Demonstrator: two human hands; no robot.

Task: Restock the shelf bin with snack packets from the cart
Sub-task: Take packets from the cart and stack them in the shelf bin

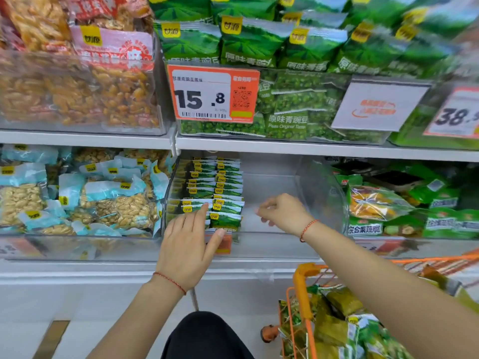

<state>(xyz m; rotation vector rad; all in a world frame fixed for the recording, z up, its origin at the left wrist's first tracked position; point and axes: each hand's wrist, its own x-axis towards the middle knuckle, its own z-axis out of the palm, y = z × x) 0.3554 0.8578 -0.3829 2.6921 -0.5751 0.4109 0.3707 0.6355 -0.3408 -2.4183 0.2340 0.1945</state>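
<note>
Clear plastic shelf bin (pixel 272 244), lower shelf: holds two rows of small green foil snack packets (pixel 228 203) standing on edge, packed into its left half. The rows run front to back, away from us; the right half is bare.

Left hand (pixel 186 244): fingers straight and spread, tips pressed against the front packets of the rows, thumb at the bin's front rim. It grips nothing.

Right hand (pixel 282 213): fingers loosely curled over the bare right half, just right of the rows. We cannot tell whether they pinch anything.

Orange wire cart (pixel 303 288): below and to the right of the right hand's fingers, heaped with green packets (pixel 337 322). We judge the right hand nearer the cart, so the next fetch falls to it, while the left steadies the rows.
</note>
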